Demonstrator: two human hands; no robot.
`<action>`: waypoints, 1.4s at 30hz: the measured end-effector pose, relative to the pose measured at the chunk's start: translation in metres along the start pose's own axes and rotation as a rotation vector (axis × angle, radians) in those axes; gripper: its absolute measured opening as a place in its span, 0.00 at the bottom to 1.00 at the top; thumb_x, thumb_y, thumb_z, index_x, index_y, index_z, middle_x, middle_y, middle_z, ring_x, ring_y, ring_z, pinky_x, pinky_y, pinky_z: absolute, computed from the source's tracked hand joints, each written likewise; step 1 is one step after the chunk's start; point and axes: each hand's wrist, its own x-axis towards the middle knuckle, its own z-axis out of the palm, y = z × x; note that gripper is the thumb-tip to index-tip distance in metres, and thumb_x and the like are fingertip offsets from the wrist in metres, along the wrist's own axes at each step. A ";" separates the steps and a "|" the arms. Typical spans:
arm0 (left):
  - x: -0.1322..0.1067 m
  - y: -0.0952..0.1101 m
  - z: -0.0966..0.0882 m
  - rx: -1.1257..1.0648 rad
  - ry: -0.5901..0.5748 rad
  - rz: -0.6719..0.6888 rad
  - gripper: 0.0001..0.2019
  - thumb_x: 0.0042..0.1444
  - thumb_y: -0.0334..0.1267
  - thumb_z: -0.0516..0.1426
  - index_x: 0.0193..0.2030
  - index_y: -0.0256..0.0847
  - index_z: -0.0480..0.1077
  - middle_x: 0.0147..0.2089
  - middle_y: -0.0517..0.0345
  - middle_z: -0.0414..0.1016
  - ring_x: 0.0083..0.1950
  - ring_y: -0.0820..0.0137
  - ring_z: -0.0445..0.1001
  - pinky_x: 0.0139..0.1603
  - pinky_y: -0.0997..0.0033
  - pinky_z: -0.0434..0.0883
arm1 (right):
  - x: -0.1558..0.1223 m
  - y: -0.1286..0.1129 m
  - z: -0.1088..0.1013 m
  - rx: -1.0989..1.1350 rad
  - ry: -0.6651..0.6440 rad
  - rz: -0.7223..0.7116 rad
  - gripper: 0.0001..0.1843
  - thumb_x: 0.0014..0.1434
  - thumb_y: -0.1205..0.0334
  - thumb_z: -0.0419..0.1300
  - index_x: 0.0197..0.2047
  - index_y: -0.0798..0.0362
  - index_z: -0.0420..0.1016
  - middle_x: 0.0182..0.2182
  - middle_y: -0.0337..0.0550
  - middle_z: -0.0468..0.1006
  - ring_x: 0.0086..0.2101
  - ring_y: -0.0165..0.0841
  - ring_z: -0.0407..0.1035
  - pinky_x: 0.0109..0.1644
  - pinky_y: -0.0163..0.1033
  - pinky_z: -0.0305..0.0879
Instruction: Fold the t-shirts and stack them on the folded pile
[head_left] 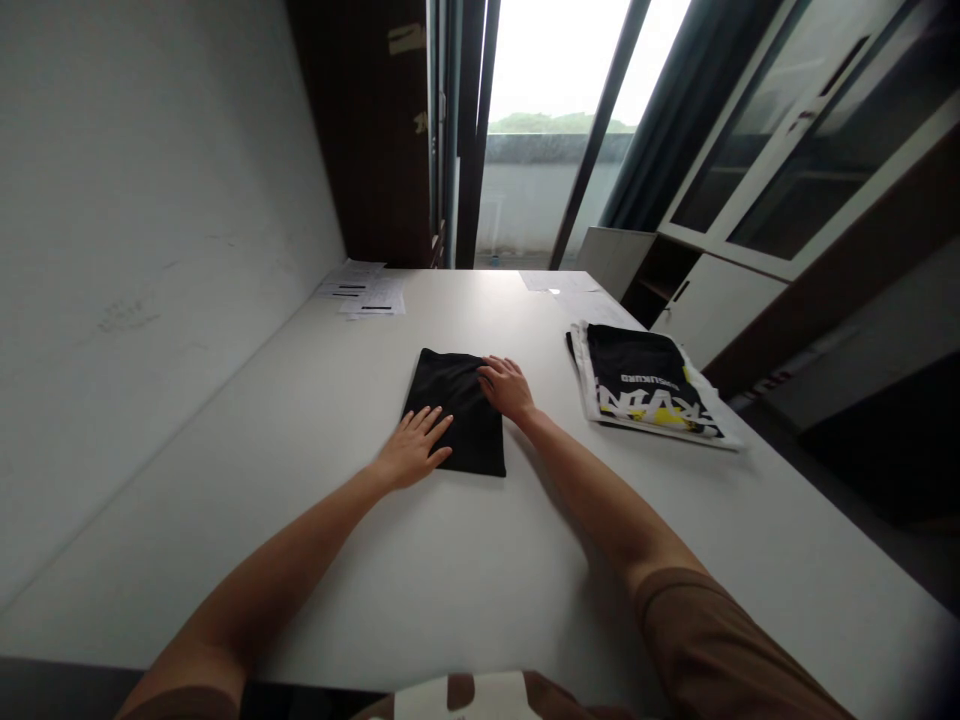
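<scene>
A black folded garment lies as a flat, neat rectangle on the white table. My left hand rests palm down on its lower left part, fingers spread. At the upper right edge of the garment, my right hand lies over the border with its fingers slightly bent on the fabric. Neither hand grips anything that I can see. The kind of garment cannot be made out from this fold.
To the right sits a stack of folded clothes, the top one black with white and yellow print. Printed papers lie at the far left, more sheets at the far right. A wall borders the table's left; cabinets stand right.
</scene>
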 end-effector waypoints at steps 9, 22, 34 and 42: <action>-0.008 0.031 0.002 0.048 -0.005 0.052 0.31 0.72 0.55 0.43 0.77 0.50 0.47 0.79 0.56 0.44 0.78 0.54 0.43 0.75 0.42 0.46 | 0.021 -0.015 0.029 0.067 -0.394 -0.170 0.27 0.73 0.50 0.46 0.72 0.40 0.60 0.72 0.39 0.56 0.71 0.42 0.46 0.73 0.57 0.44; -0.007 0.036 -0.018 -0.127 -0.037 0.283 0.26 0.71 0.48 0.49 0.73 0.52 0.58 0.75 0.58 0.57 0.76 0.60 0.52 0.76 0.50 0.47 | 0.037 -0.038 0.041 0.101 -0.365 -0.232 0.24 0.72 0.49 0.50 0.67 0.40 0.69 0.69 0.39 0.62 0.70 0.39 0.50 0.73 0.54 0.43; -0.004 0.040 -0.025 -0.135 -0.126 0.335 0.29 0.70 0.52 0.50 0.75 0.54 0.54 0.78 0.58 0.50 0.79 0.59 0.44 0.77 0.48 0.42 | 0.037 -0.015 0.023 0.034 -0.136 0.087 0.19 0.71 0.55 0.51 0.58 0.48 0.77 0.62 0.44 0.73 0.62 0.39 0.64 0.69 0.47 0.56; -0.006 0.040 -0.013 -0.150 -0.103 0.310 0.30 0.70 0.53 0.49 0.76 0.53 0.51 0.78 0.57 0.48 0.79 0.60 0.41 0.77 0.48 0.38 | 0.003 0.027 0.004 -0.060 -0.228 0.182 0.26 0.70 0.49 0.52 0.68 0.45 0.67 0.69 0.44 0.63 0.69 0.44 0.53 0.71 0.55 0.50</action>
